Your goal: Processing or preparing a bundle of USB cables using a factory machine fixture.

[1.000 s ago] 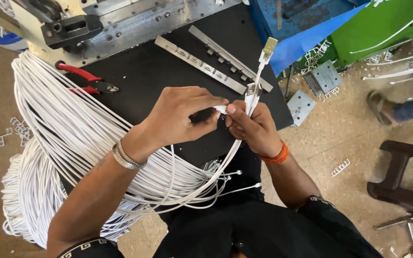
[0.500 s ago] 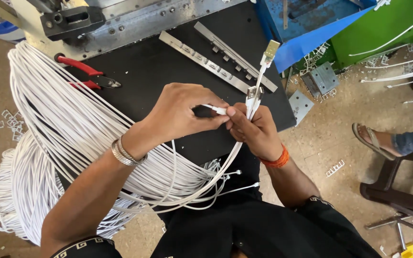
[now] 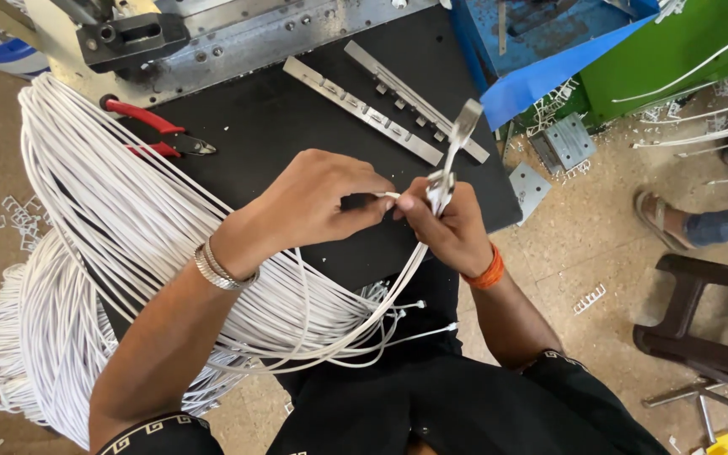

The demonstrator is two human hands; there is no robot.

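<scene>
**Item: white wire end and metal strip, held over the desk**

White wire end (image 3: pixel 388 195) was pinched in the left hand (image 3: pixel 322 202), grip closed on it, above the black desk (image 3: pixel 297 118). Right hand (image 3: pixel 452 227) clasped a thin metal strip (image 3: pixel 457 152) together with several wires, grip closed. Wire bundle (image 3: pixel 128 253) draped over the desk's left edge. Red-handled pliers (image 3: pixel 157 135) and two perforated metal bars (image 3: pixel 364 109) lay beyond. Risk, judged: loose strands tangling or the end slipping, since the pinch was slight.
</scene>
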